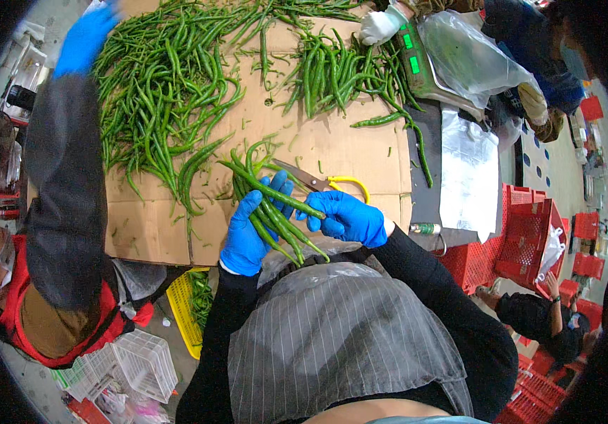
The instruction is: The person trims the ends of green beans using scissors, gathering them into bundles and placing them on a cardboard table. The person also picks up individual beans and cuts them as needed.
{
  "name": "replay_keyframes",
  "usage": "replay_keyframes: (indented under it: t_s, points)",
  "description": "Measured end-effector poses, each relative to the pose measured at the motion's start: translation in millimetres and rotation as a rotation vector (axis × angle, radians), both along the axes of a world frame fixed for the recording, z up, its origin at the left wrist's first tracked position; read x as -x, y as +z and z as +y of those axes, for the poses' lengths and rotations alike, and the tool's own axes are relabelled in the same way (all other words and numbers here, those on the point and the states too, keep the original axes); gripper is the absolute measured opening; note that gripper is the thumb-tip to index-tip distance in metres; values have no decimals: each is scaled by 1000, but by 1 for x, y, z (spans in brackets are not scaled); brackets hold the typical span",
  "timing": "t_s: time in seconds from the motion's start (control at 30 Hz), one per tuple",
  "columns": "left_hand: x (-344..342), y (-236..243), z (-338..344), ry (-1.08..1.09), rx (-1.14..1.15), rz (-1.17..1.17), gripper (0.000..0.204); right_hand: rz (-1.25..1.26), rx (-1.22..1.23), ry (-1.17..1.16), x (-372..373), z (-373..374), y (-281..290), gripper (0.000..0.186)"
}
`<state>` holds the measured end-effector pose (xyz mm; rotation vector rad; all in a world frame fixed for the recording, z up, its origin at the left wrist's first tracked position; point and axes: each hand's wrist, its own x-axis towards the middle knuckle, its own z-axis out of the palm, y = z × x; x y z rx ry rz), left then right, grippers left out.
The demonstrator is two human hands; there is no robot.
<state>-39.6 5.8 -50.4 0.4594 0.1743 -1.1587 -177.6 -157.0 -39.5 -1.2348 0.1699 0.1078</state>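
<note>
My left hand [242, 237], in a blue glove, is closed around a small bunch of long green chili peppers [284, 225] near the table's front edge. With its fingertips, my right hand [353, 219], gloved in blue too, pinches the end of one green chili pepper [265, 185] lying across the top of that bunch. Just beyond the right hand are scissors [352, 182] with yellow handles, their blades pointing left. A few loose peppers [197, 166] lie left of the bunch on the cardboard [360, 152].
A large heap of chili peppers [159, 92] covers the far left; a smaller pile [329, 71] lies farther right. A co-worker's blue glove [85, 39] and another's white glove [383, 26] reach in. A green scale [420, 67], plastic bags [468, 169] and red crates [530, 244] stand right.
</note>
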Motion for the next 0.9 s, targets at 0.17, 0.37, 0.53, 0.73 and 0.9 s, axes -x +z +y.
replay_keyframes:
  t_s: [0.17, 0.37, 0.53, 0.73, 0.9]
  points:
    - [1, 9, 0, 48, -3, -32, 44, 141, -265, -32, -3, -2, 10, 23]
    - [1, 21, 8, 132, -236, -239, 39, 180, -176, -119, -9, 8, 41, 26]
    - [-22, 54, 67, 394, 81, -218, 37, -85, 9, -808, -31, -27, 36, 35]
    - [-15, 119, 76, 238, 535, -363, 11, -263, 613, -84, -46, 65, -27, 16]
    - [-8, 76, 70, 452, -225, -322, 35, 93, 1399, -288, -81, -5, -62, 14]
